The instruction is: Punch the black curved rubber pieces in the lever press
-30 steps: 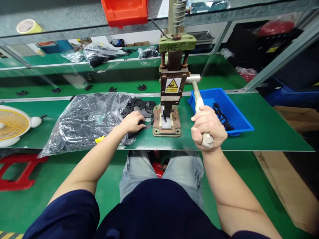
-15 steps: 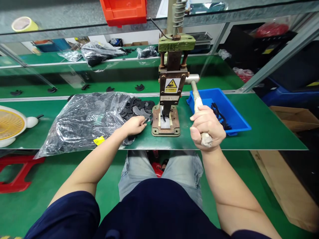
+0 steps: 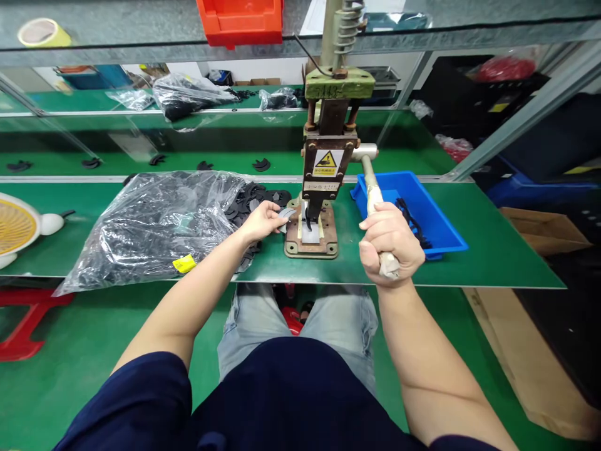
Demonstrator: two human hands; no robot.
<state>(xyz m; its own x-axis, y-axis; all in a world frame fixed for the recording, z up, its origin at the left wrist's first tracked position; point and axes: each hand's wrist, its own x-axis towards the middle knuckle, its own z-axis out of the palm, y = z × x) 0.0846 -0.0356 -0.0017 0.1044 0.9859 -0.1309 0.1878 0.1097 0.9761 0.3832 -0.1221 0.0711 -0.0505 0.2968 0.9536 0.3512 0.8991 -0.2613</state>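
Note:
My left hand (image 3: 263, 222) pinches a curved grey piece (image 3: 287, 215) beside the left edge of the hand press (image 3: 323, 156). My right hand (image 3: 390, 244) is wrapped round the taped lever (image 3: 370, 178) on the press's right side. Under the ram, a small black curved part (image 3: 308, 219) sits on the light plate (image 3: 310, 234) of the base. A clear plastic bag (image 3: 154, 225) lies left of the press, and loose black curved pieces (image 3: 246, 199) spill from its mouth near my left hand.
Right of the press stands a blue bin (image 3: 434, 219) with black parts inside. An orange bin (image 3: 240, 22) hangs overhead by the shelf. A white and yellow fan (image 3: 19, 224) lies at the left. Black curved pieces (image 3: 261, 165) are spaced along the strip behind the bench.
My left hand has risen slightly from the pile, and the curved grey piece now shows plainly in its fingers, near the press. The right hand keeps its hold on the lever.

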